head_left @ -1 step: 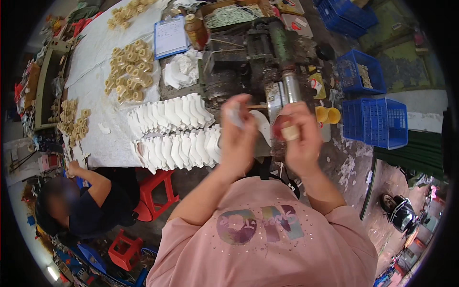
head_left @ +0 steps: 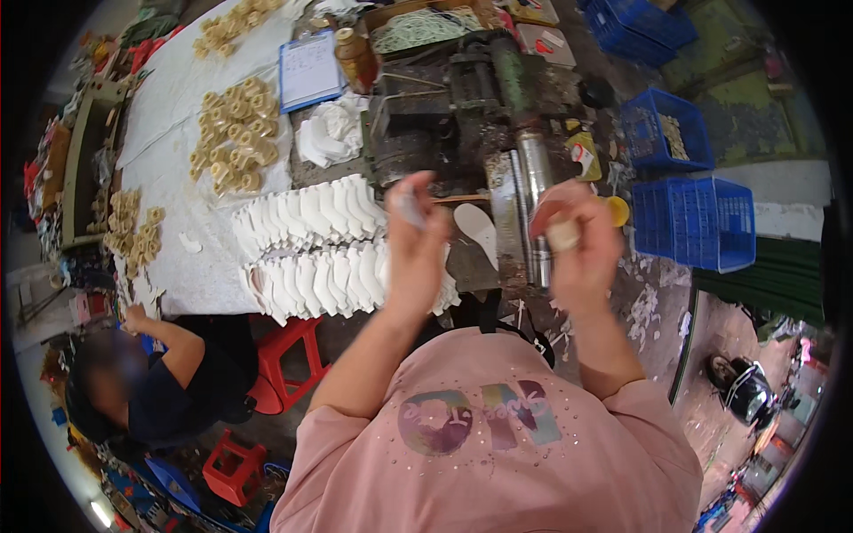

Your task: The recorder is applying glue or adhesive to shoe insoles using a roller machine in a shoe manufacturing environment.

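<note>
The white-covered counter [head_left: 200, 284] takes up the left and middle, with a dark machine [head_left: 426, 120] toward its right end. Two rows of curved white pieces [head_left: 306, 209] run along the counter's near edge, crowding the left hand's outer side. The machine's bright metal cylinder [head_left: 535, 173] points its long axis toward the near edge and bounds the space on the right; the widest room to move is the gap between the hands.

Both hands are raised and well apart. The right hand [head_left: 591, 244], beside the cylinder's near end in this view, is curled round something; the left hand [head_left: 418, 249] is half closed. Between them a white sole-shaped piece [head_left: 477, 233] lies nearer the left hand, slanting from far left to near right.

In the right hand's fingers is a pale round-ended piece [head_left: 562, 235], directly right of the left hand; blur hides its long axis. Smallest, a whitish scrap [head_left: 410, 211] appears pinched in the left hand, its outline smeared.
</note>
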A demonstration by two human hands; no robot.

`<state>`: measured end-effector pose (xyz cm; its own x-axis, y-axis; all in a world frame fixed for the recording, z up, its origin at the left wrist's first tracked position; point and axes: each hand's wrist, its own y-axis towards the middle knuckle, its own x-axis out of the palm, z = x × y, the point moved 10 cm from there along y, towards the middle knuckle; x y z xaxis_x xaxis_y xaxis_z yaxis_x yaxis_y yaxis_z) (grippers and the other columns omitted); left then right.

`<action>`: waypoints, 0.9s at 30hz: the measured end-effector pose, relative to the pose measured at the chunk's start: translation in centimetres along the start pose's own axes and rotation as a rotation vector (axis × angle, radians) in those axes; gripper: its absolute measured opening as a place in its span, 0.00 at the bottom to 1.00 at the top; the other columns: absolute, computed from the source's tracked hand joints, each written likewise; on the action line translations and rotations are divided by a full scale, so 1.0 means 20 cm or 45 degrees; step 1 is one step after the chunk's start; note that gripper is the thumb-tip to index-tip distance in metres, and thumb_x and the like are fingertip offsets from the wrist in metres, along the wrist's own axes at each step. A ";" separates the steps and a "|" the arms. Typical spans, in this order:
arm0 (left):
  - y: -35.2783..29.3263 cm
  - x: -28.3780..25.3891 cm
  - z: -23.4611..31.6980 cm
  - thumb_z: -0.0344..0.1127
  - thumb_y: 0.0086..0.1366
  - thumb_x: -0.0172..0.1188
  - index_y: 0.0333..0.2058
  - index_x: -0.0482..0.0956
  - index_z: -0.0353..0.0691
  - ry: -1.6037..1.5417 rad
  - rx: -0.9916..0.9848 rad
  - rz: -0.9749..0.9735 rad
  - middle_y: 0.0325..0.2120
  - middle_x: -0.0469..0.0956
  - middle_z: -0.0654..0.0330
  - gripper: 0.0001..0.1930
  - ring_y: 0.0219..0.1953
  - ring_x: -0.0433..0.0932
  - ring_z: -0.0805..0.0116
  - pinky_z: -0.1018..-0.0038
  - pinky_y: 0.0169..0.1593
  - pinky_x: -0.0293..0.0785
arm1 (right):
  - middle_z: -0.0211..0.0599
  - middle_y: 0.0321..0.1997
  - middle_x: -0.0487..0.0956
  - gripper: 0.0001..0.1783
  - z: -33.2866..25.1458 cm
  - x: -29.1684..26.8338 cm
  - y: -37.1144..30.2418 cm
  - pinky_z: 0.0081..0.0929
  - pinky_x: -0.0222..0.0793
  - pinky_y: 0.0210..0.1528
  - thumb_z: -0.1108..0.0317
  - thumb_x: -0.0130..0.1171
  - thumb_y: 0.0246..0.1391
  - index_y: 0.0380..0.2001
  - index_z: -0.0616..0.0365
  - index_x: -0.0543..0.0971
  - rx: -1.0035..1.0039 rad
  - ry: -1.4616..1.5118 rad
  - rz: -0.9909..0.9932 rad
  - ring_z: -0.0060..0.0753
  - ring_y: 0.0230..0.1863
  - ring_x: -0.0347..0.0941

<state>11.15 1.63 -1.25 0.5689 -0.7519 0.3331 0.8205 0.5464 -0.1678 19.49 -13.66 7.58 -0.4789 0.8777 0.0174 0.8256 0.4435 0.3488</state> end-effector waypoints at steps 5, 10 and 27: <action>-0.01 0.08 -0.07 0.18 0.56 0.48 0.53 0.61 0.37 0.732 0.124 -0.398 0.40 0.62 0.57 0.24 0.44 0.65 0.66 0.73 0.49 0.64 | 0.39 0.26 0.76 0.05 0.26 -0.37 0.15 0.36 0.60 0.43 0.68 0.57 0.50 0.29 0.56 0.73 0.464 -1.276 -0.464 0.45 0.32 0.71; -0.13 0.41 -0.16 0.14 0.47 0.51 0.54 0.58 0.34 1.149 0.349 -0.690 0.53 0.54 0.43 0.32 0.56 0.57 0.42 0.60 0.58 0.58 | 0.39 0.29 0.77 0.06 0.42 -0.29 0.00 0.38 0.56 0.47 0.72 0.56 0.46 0.30 0.54 0.75 0.398 -1.156 -0.643 0.47 0.36 0.71; 0.29 -1.21 -0.04 0.16 0.46 0.52 0.47 0.67 0.37 1.979 0.329 0.223 0.50 0.64 0.52 0.26 0.48 0.64 0.48 0.59 0.52 0.60 | 0.32 0.34 0.75 0.11 0.38 -0.40 0.01 0.19 0.64 0.42 0.79 0.51 0.52 0.40 0.61 0.75 0.492 -0.874 -0.107 0.21 0.37 0.69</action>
<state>2.17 22.71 -10.97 0.2844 -0.2150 -0.9343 0.8023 0.5868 0.1091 25.86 -19.26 0.31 -0.3572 0.6982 -0.6204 0.9001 0.4347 -0.0292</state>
